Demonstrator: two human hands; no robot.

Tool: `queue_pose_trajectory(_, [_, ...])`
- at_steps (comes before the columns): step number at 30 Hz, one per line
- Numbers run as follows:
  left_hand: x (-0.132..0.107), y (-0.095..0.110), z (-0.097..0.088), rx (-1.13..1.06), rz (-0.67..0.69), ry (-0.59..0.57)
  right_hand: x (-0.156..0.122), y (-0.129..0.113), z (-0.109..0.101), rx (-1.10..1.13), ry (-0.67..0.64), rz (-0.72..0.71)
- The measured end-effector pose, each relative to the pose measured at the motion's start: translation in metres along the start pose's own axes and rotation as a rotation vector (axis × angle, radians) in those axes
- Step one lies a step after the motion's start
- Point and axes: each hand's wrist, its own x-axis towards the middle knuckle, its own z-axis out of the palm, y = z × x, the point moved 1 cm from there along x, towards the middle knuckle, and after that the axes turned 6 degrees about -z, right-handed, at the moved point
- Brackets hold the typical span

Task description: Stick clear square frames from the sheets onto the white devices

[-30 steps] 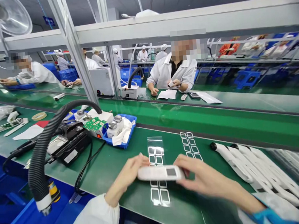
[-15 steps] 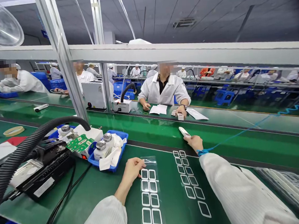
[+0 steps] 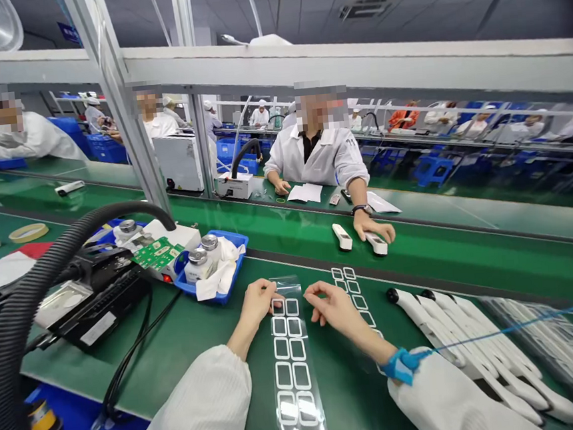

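A clear strip of rectangular white-framed stickers (image 3: 291,355) lies on the green bench in front of me. My left hand (image 3: 257,302) rests its curled fingertips on the strip's top left corner. My right hand (image 3: 333,309) hovers at the strip's upper right edge with thumb and forefinger pinched together; what they hold, if anything, is too small to see. A second sticker strip (image 3: 354,293) lies just right of that hand. A white handheld device (image 3: 342,236) sits on the conveyor belt beyond.
White device shells (image 3: 457,334) lie in a row at right. A blue tray with bottles (image 3: 214,265), a black tool (image 3: 93,299) and a ribbed black hose (image 3: 32,291) stand at left. A co-worker's hand (image 3: 375,228) across the belt rests on another white device.
My right hand put the white device on the belt, then drew back to the sticker strip. My left hand stayed on the strip's top. The co-worker reached a hand onto the belt.
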Motion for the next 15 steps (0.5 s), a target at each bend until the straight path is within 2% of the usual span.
queue_pose_trajectory(2, [-0.001,0.0,-0.001,-0.005,0.016,0.014,-0.007,-0.005,0.016,0.035,-0.011,-0.056])
queue_pose_trajectory(5, [-0.004,0.0,-0.003,-0.021,0.039,0.029,-0.004,-0.005,0.027,0.084,0.032,-0.06])
queue_pose_trajectory(9, [-0.007,0.002,-0.002,-0.047,0.06,0.039,0.0,-0.001,0.027,0.095,0.058,-0.085])
queue_pose_trajectory(15, [-0.008,-0.003,0.0,-0.056,0.115,0.053,0.001,-0.003,0.025,-0.085,0.046,-0.223])
